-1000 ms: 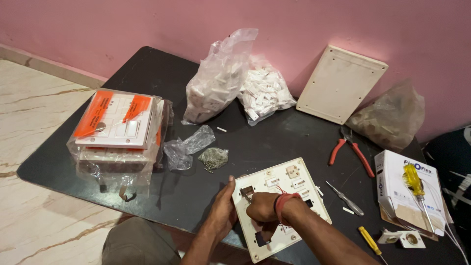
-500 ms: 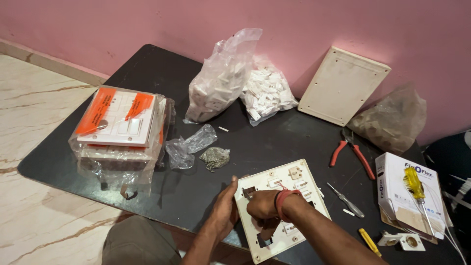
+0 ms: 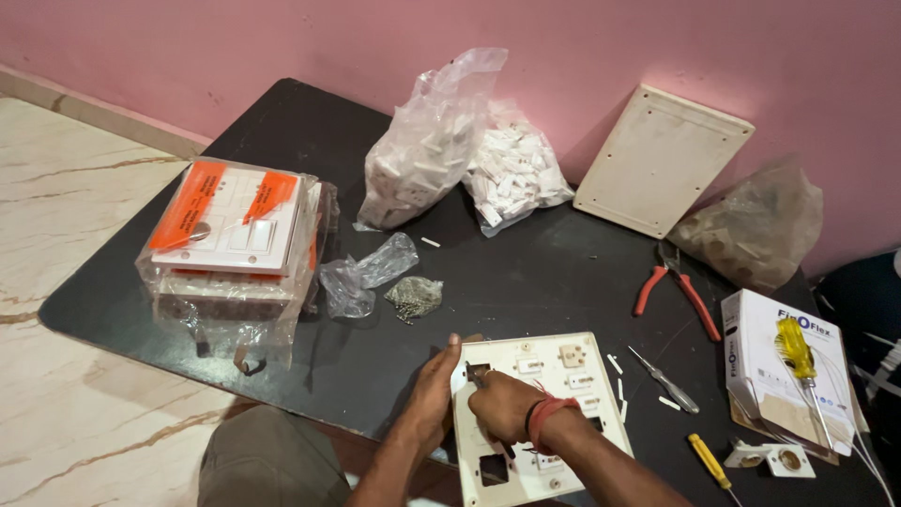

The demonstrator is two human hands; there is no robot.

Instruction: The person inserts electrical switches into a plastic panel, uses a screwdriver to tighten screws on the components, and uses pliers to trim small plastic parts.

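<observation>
My left hand (image 3: 434, 394) has slid up the white switch plate (image 3: 544, 413) at the table's (image 3: 282, 141) near edge, fingers clamping its left rim, while my right hand (image 3: 502, 406) pinches something small at the cutout, best pressed squarely.

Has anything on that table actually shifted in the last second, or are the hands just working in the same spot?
Hardly anything. The left hand still grips the edge of the white switch plate, and the right hand stays pressed on it near a cut-out, shifting only slightly. The pliers, the screwdrivers and the plastic bags lie as before.
</observation>
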